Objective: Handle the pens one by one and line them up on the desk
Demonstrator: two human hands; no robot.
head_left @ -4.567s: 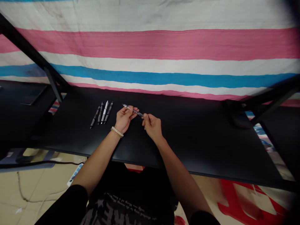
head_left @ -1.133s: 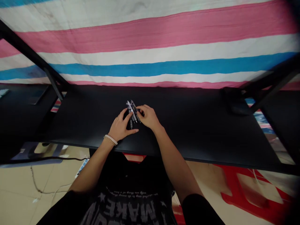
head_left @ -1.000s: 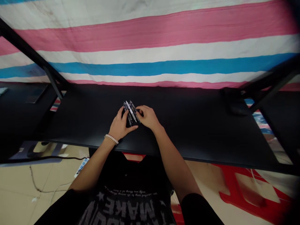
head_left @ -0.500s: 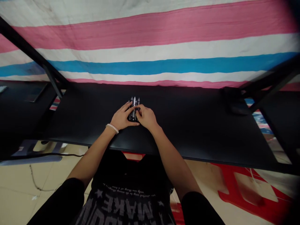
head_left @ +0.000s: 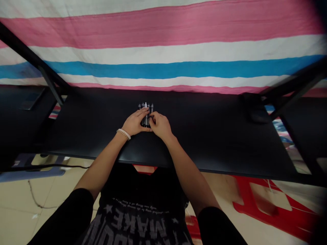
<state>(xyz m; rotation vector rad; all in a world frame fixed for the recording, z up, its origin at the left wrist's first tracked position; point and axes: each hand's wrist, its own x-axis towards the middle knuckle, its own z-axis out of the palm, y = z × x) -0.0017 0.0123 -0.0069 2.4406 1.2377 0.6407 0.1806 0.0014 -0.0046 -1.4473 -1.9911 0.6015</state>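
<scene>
Lying side by side between the two hands, the slim pens (head_left: 152,107) are pointing away from the wearer, with five upper ends showing beyond the fingers. One white pen (head_left: 145,104) is standing out in the middle of the row, while its neighbours are looking dark and grey; their lower parts are partly hiding under the fingers.

The left hand (head_left: 133,123) is arching in a wide, open C: its fingers are reaching across the pens from the left, and its thumb is stretching along their near ends. It is touching the row without closing around it. The right hand (head_left: 161,126) is curling much tighter, with thumb and index finger bending together against the row's right side; whether they are pinching a pen, I cannot tell.

Beneath the grip, the black table (head_left: 217,136) is supporting the pens. A pale beaded bracelet (head_left: 124,133) is circling the left wrist, just behind that grip. Well apart to the right of both hands, a dark object (head_left: 255,112) is resting near the table's far corner, and beyond the pens a striped sheet (head_left: 163,41) is hanging.
</scene>
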